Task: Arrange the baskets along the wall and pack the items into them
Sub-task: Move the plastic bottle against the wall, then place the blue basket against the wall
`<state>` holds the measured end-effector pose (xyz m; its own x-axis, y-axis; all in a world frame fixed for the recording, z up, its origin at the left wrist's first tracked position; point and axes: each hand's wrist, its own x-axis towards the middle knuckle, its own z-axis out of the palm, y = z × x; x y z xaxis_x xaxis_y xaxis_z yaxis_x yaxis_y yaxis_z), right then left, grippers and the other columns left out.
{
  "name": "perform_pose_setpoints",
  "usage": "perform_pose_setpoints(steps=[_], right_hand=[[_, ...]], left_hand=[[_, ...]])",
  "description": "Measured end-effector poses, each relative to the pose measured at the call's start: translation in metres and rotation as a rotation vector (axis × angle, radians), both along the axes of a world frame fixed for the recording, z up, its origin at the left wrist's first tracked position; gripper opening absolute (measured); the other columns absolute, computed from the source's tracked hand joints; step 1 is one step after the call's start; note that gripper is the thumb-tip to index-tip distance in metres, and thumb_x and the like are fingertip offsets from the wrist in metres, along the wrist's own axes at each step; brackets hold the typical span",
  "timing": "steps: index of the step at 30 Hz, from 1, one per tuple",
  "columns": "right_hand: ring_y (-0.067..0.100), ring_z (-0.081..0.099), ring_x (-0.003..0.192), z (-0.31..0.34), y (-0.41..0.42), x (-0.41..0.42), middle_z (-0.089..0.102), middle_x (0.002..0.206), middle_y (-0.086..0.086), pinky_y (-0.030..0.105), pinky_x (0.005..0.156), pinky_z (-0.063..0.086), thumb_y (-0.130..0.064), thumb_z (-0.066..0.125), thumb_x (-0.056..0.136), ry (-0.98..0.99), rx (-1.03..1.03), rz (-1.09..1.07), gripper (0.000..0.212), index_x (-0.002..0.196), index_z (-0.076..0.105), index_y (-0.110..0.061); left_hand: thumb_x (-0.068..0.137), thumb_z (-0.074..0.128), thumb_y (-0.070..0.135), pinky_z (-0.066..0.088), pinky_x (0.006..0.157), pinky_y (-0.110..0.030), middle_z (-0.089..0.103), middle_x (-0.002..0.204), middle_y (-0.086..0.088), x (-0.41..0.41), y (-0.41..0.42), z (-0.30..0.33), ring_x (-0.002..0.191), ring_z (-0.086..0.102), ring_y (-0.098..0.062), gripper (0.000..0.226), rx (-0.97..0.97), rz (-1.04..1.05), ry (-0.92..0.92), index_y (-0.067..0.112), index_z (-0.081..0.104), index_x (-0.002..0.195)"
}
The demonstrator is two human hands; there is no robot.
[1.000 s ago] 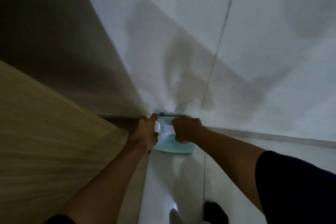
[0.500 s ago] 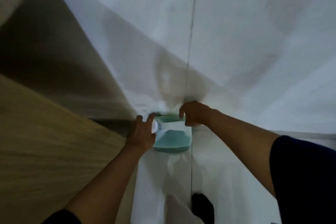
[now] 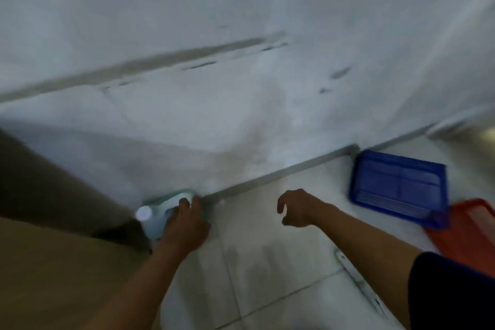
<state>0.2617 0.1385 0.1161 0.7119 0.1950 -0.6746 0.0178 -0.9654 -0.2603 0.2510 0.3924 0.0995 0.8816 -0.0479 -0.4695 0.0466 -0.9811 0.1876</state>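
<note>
A pale green basket (image 3: pixel 171 197) sits on the floor against the white wall, beside a wooden cabinet. A whitish bottle (image 3: pixel 150 215) with a round white cap lies in it. My left hand (image 3: pixel 184 222) rests over the basket and bottle, fingers curled on them; the blur hides the exact grip. My right hand (image 3: pixel 297 207) hovers above the floor tiles to the right, fingers loosely curled and holding nothing. A blue basket (image 3: pixel 399 186) stands by the wall at the right, with a red basket (image 3: pixel 466 230) touching its near corner.
A wooden cabinet (image 3: pixel 53 270) fills the lower left. The white wall (image 3: pixel 241 75) meets the tiled floor (image 3: pixel 267 262) along a grey skirting line. A white strip (image 3: pixel 359 281) lies on the tiles near my right arm.
My right hand has let go of the green basket and moved right, away from it. The view has swung right, bringing the blue and red baskets into sight.
</note>
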Motion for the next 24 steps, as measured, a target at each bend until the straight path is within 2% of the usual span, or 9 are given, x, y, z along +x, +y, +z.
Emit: perform_pose_setpoints(steps=[3,5,8,12,17,19,22,24], right_hand=[[0.027,0.052,0.119,0.005,-0.064,-0.041,0.054,0.133,0.012,0.034,0.097,0.046,-0.014,0.056,0.090,0.015,-0.020,-0.110,0.034,0.123,0.058,-0.006],[0.027,0.052,0.120,0.002,-0.111,-0.071,0.053,0.134,0.012,0.034,0.099,0.046,-0.014,0.054,0.090,0.031,-0.025,-0.178,0.035,0.125,0.056,-0.007],[0.028,0.054,0.118,-0.005,-0.172,-0.118,0.056,0.130,0.014,0.035,0.100,0.045,-0.015,0.050,0.092,0.067,-0.039,-0.244,0.032,0.121,0.058,-0.003],[0.028,0.059,0.111,-0.024,-0.252,-0.188,0.060,0.124,0.015,0.036,0.094,0.050,-0.014,0.053,0.091,0.102,-0.054,-0.347,0.032,0.121,0.057,-0.004],[0.028,0.056,0.116,-0.079,-0.339,-0.243,0.055,0.130,0.014,0.035,0.098,0.047,-0.020,0.055,0.092,0.102,-0.052,-0.479,0.031,0.117,0.061,-0.003],[0.026,0.057,0.115,-0.118,-0.364,-0.250,0.056,0.129,0.012,0.029,0.091,0.049,-0.021,0.058,0.090,0.066,0.003,-0.599,0.027,0.112,0.064,-0.006],[0.022,0.063,0.097,-0.187,-0.389,-0.243,0.066,0.114,0.013,0.018,0.065,0.046,-0.022,0.063,0.088,-0.070,0.142,-0.865,0.018,0.101,0.067,-0.011],[0.019,0.063,0.085,-0.241,-0.402,-0.230,0.069,0.106,0.014,0.021,0.064,0.050,-0.021,0.064,0.087,-0.154,0.312,-1.126,0.017,0.099,0.067,-0.009]], left_hand=[[0.091,0.050,0.030,0.041,0.099,-0.040,0.041,0.135,-0.022,-0.006,-0.073,0.007,0.121,0.046,-0.036,0.055,-0.047,-0.102,0.003,0.008,0.030,0.137],[0.093,0.049,0.034,0.041,0.104,-0.041,0.037,0.140,-0.022,-0.017,-0.130,0.006,0.126,0.044,-0.034,0.059,-0.083,-0.191,0.016,0.009,0.026,0.141],[0.093,0.049,0.034,0.044,0.101,-0.043,0.040,0.136,-0.019,-0.044,-0.209,-0.002,0.122,0.046,-0.032,0.056,-0.150,-0.253,0.037,0.010,0.028,0.139],[0.093,0.049,0.033,0.045,0.098,-0.040,0.041,0.132,-0.017,-0.087,-0.303,-0.021,0.116,0.050,-0.031,0.053,-0.238,-0.289,0.113,0.011,0.029,0.137],[0.092,0.053,0.033,0.045,0.092,-0.033,0.046,0.129,-0.016,-0.120,-0.389,-0.073,0.111,0.053,-0.027,0.052,-0.362,-0.290,0.160,0.012,0.033,0.135],[0.091,0.055,0.033,0.043,0.089,-0.028,0.048,0.128,-0.016,-0.122,-0.412,-0.111,0.112,0.052,-0.025,0.050,-0.404,-0.258,0.181,0.012,0.037,0.133],[0.091,0.057,0.033,0.041,0.087,-0.025,0.050,0.129,-0.017,-0.113,-0.439,-0.178,0.115,0.051,-0.024,0.049,-0.454,-0.224,0.196,0.012,0.040,0.132],[0.091,0.057,0.032,0.043,0.088,-0.027,0.050,0.132,-0.017,-0.103,-0.456,-0.230,0.116,0.052,-0.025,0.049,-0.492,-0.205,0.180,0.013,0.041,0.132]])
